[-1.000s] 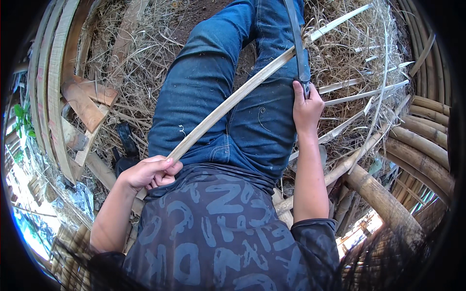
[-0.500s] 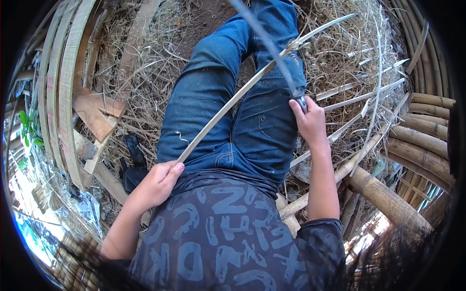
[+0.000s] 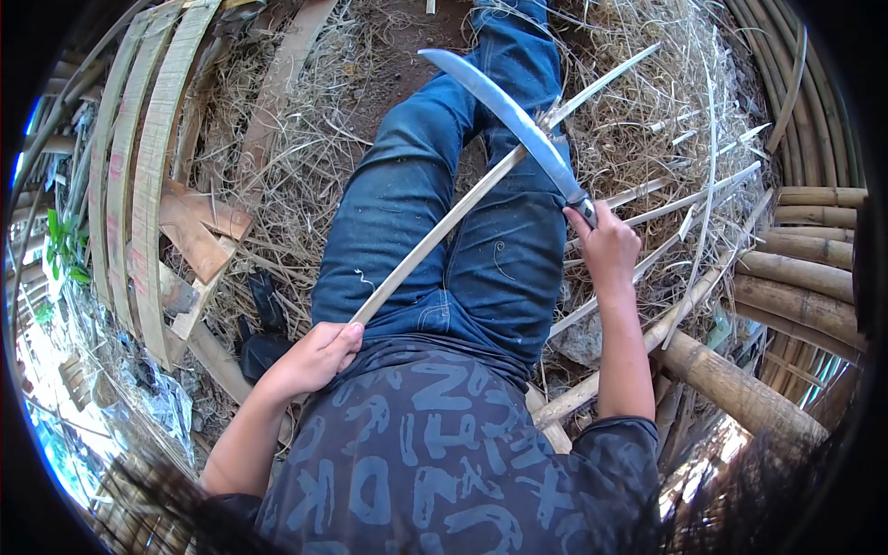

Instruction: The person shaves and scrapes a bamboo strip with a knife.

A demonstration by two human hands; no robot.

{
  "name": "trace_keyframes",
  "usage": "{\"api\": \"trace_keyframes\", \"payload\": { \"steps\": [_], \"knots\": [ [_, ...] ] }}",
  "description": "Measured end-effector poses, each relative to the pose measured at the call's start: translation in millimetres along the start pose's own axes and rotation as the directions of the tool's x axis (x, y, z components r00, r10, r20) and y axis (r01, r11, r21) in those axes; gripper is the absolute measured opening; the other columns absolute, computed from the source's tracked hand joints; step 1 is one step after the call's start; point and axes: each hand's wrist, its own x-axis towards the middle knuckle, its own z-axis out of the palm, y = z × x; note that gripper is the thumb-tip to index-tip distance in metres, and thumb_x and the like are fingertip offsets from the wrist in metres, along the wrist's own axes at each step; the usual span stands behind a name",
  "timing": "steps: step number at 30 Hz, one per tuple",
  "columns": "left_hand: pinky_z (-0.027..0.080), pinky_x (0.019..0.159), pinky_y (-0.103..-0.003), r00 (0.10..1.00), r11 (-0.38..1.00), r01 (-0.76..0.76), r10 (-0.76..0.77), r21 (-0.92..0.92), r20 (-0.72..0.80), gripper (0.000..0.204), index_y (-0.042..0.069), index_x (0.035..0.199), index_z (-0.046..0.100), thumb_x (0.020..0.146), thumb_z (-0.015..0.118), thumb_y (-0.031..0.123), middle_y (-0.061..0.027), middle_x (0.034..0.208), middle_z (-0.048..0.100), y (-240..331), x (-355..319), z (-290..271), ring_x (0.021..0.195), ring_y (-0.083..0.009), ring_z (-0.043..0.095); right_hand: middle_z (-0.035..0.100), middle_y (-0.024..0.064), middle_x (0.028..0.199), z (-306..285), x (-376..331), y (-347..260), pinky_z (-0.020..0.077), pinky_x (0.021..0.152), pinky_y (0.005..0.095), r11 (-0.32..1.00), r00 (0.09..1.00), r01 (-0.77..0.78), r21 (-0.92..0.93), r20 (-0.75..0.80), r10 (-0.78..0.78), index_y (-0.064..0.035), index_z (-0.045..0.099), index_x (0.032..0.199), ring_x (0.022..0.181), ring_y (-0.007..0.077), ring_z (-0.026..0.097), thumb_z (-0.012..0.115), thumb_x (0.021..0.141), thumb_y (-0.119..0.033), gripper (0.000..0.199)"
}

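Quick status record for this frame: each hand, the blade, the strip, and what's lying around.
left hand: grips the near end of the bamboo strip at the hip
right hand: closed on the handle of the long knife
knife: curved blade raised, crossing the strip near its far end; contact cannot be told
bamboo strip: runs diagonally over the lap, across the blue jeans
around: dry shavings on the ground, bamboo poles at right, split slats at left

No packages, labels, signs or screens visible.
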Motion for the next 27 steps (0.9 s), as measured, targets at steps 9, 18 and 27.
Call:
{"api": "trace_keyframes", "payload": {
  "steps": [9, 18, 27],
  "knots": [
    [0.029, 0.050, -0.024, 0.999, 0.998, 0.031, -0.030, -0.049, 0.022, 0.045, 0.009, 0.072, 0.046, 0.107, 0.038, 0.037, 0.0073, 0.061, 0.035, -10, 0, 0, 0.054, -0.0058, 0.030, 0.063, 0.0158, 0.062, -18, 4, 3, 0.0496, 0.053, 0.0478, 0.995, 0.993, -0.075, 0.071, 0.099, 0.068, -0.0076, 0.058, 0.080, 0.062, 0.0387, 0.066, 0.058, 0.087, -0.062, 0.055],
    [0.031, 0.051, -0.025, 0.999, 1.000, 0.013, -0.011, 0.028, -0.043, 0.046, 0.008, 0.074, 0.049, 0.107, 0.038, 0.038, 0.0054, 0.060, 0.040, -2, 5, 3, 0.055, -0.0065, 0.034, 0.065, 0.0173, 0.065, -16, 3, -3, 0.0494, 0.055, 0.0494, 0.998, 0.986, -0.048, 0.045, 0.161, 0.040, -0.0071, 0.060, 0.083, 0.065, 0.0394, 0.066, 0.057, 0.088, -0.062, 0.055],
    [0.031, 0.049, -0.024, 0.999, 0.999, 0.043, -0.043, -0.004, 0.029, 0.048, 0.008, 0.073, 0.049, 0.106, 0.037, 0.041, 0.0058, 0.060, 0.040, -1, 5, -1, 0.054, -0.0060, 0.034, 0.066, 0.0144, 0.066, -18, 1, 0, 0.0484, 0.051, 0.0462, 0.999, 0.992, 0.018, 0.044, 0.123, -0.023, -0.0096, 0.063, 0.085, 0.062, 0.0375, 0.066, 0.057, 0.086, -0.064, 0.055]
  ]
}}
